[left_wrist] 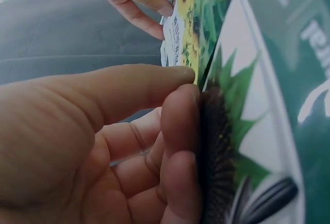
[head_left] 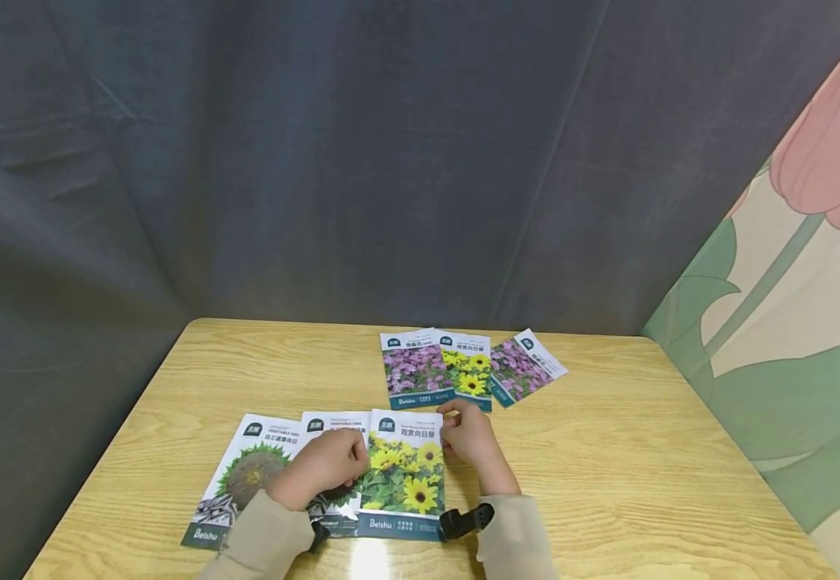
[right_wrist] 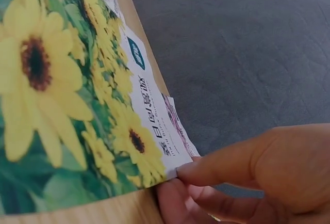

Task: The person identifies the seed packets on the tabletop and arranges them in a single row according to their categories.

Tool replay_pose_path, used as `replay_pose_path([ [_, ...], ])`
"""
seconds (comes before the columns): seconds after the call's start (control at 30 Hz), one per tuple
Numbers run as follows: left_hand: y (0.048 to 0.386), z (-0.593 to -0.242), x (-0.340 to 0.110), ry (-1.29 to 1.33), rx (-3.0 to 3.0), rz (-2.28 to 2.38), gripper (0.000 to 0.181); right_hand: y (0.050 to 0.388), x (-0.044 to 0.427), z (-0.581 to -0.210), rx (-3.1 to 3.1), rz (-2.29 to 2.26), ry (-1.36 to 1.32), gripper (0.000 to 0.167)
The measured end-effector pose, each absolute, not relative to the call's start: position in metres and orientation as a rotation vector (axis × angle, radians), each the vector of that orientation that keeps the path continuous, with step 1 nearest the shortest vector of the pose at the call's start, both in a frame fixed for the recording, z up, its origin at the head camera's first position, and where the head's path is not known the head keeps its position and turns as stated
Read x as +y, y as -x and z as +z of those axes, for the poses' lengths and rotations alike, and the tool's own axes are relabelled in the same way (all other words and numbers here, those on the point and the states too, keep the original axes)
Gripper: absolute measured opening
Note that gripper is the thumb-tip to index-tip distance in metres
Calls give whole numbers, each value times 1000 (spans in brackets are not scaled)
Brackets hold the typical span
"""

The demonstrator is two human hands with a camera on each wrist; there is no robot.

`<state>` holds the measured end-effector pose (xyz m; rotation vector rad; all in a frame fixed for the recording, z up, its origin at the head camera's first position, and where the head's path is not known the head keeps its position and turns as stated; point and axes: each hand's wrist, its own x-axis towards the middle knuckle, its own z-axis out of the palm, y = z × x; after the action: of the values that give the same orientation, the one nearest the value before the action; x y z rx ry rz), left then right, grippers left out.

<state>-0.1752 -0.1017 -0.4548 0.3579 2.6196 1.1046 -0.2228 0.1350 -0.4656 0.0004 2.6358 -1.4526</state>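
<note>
A seed packet with yellow flowers (head_left: 403, 475) lies at the front, overlapping a sunflower-seed packet (head_left: 343, 515) to its left. My right hand (head_left: 469, 435) pinches its upper right corner between thumb and fingers; the right wrist view shows that corner (right_wrist: 172, 166) held. At its left edge, my left hand (head_left: 328, 463) has thumb and index finger close together, pinching the edge in the left wrist view. The left fingers also rest against the sunflower-seed packet (left_wrist: 227, 146) beneath. Another sunflower-seed packet (head_left: 246, 475) lies farther left, partly covered by the left arm.
Toward the back of the wooden table (head_left: 608, 451) lie a purple-flower packet (head_left: 415, 370), a smaller-looking yellow-flower packet (head_left: 470, 374) overlapping it, and a tilted purple-flower packet (head_left: 524, 369). A dark curtain (head_left: 405, 161) hangs behind. A flower-patterned wall covering (head_left: 804, 338) stands at the right.
</note>
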Motion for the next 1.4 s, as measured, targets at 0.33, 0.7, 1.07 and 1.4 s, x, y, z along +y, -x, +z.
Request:
replay_pose_path([
  [0.33, 174, -457, -98, -361, 2697, 1038, 20, 225, 132, -472, 2706, -1389, 2, 28],
  [0.7, 175, -455, -96, -349, 2740, 972, 22, 223, 132, -472, 2711, -1371, 22, 26],
  [1.07, 169, -450, -93, -340, 2742, 926, 22, 222, 134, -469, 2689, -1374, 49, 24],
  [1.4, 170, -451, -92, -394, 2771, 899, 21, 219, 135, -463, 2651, -1409, 79, 24],
])
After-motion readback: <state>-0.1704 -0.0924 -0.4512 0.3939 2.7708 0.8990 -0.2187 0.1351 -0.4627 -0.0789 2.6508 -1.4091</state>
